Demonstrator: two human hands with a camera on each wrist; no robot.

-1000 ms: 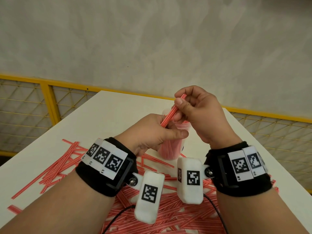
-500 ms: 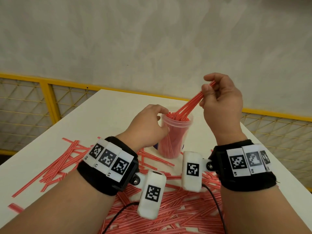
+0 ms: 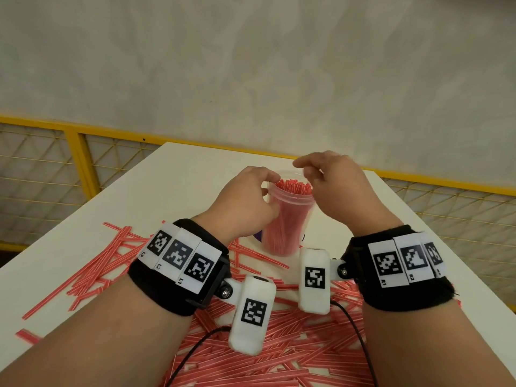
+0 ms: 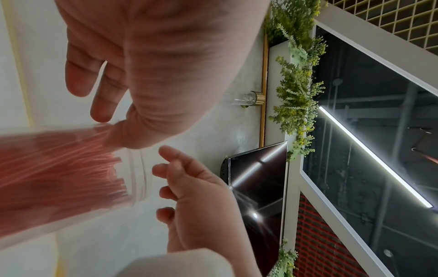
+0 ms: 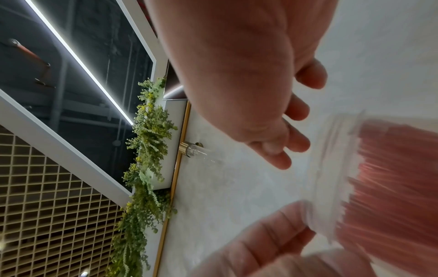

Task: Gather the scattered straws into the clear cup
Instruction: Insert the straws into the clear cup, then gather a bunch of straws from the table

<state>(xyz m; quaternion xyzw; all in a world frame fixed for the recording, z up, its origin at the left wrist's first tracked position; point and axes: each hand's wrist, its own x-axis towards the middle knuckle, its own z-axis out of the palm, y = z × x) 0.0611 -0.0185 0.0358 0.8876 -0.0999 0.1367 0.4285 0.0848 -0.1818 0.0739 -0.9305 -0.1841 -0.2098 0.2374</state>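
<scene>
Room: pale plaster wall, yellow mesh railing (image 3: 83,169). White desk (image 3: 173,174), its near half littered with red straws (image 3: 279,358); we judge much gathering is left. Clear cup (image 3: 287,219) mid-desk, packed with upright straws. Left hand (image 3: 245,199) wraps the cup, fingers (image 3: 268,175) curled at the rim. Right hand (image 3: 335,185) hovers over the mouth, fingers loosely spread, holding nothing.
</scene>
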